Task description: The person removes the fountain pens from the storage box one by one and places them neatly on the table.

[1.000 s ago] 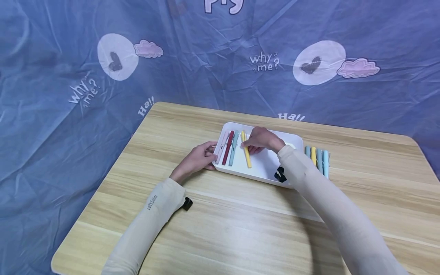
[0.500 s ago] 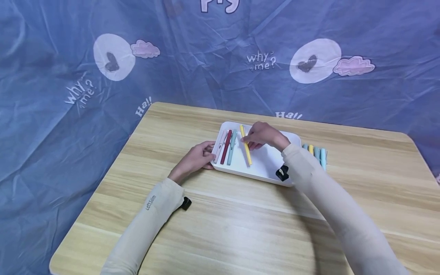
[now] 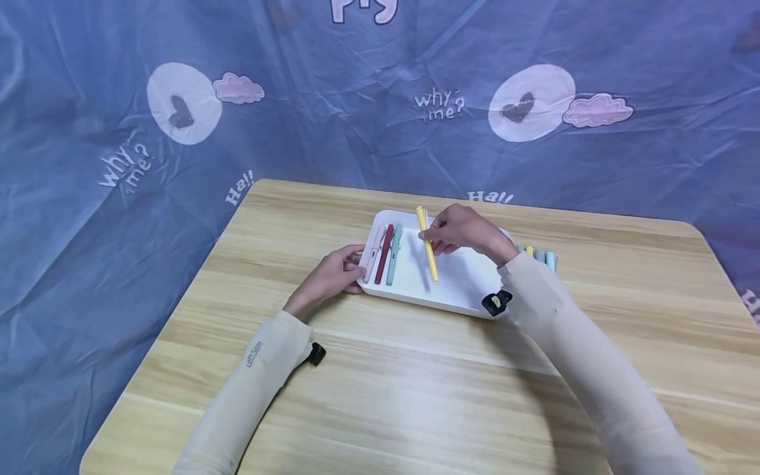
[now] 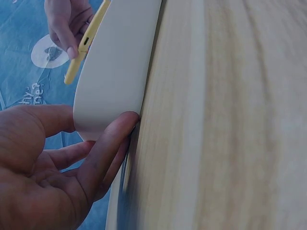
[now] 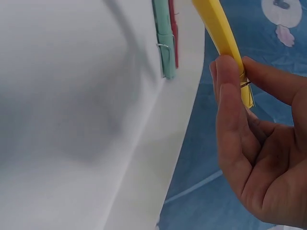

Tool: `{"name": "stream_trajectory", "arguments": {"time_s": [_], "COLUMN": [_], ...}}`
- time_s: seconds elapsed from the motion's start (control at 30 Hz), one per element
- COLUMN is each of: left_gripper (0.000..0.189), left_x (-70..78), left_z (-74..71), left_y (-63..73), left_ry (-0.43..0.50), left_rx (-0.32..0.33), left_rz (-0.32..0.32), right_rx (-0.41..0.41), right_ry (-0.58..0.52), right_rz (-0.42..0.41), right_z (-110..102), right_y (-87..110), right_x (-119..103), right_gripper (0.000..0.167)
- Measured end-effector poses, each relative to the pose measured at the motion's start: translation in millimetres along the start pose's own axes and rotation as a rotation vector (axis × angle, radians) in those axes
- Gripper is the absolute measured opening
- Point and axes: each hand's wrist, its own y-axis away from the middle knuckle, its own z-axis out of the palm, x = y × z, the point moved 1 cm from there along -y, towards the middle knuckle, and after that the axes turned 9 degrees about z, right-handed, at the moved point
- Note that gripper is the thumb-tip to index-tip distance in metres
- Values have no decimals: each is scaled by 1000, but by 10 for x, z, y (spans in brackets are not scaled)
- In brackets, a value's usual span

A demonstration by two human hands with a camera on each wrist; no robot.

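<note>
A yellow pen (image 3: 432, 260) with a clip is pinched between the thumb and fingers of my right hand (image 3: 464, 227). The pen is tilted above the white tray (image 3: 451, 305), its shadow falling on the tray floor. My left hand (image 3: 330, 274) grips the tray's left end; the left wrist view shows its thumb on the rim and fingers against the side and bottom edge. Side by side at the tray's left lie a pink pen (image 3: 373, 256), a dark red pen (image 3: 384, 254) and a teal pen (image 3: 394, 256). In the right wrist view, the teal pen (image 5: 165, 40) is clearest.
Several more pens (image 3: 539, 255), blue-toned and yellow, lie on the wooden table (image 3: 386, 382) just right of the tray, partly covered by the right sleeve (image 3: 552, 310). A printed blue cloth (image 3: 356, 132) hangs behind the table.
My right hand has lifted the yellow pen up off the tray floor, where it lay a second ago. The left hand keeps its grip on the tray. The head view has shifted slightly.
</note>
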Motion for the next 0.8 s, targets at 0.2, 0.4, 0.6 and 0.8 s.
{"name": "stream_trajectory", "arguments": {"time_s": [0.2, 0.4, 0.6, 0.8], "left_gripper": [57, 58, 58, 58], "left_x": [-11, -9, -24, -23], "left_z": [-6, -7, -10, 0], "left_y": [11, 14, 18, 17], "left_ry": [-3, 7, 0, -4], "left_rx": [0, -11, -10, -11], "left_rz": [-13, -9, -12, -21], "right_rx": [40, 76, 130, 177], "right_ry": [-32, -72, -110, -172], "right_rz": [-28, -46, -48, -51], "right_z": [-62, -150, -229, -292], "right_y": [140, 256, 373, 480], "right_x": [40, 103, 189, 327], "right_gripper": [27, 31, 35, 43]}}
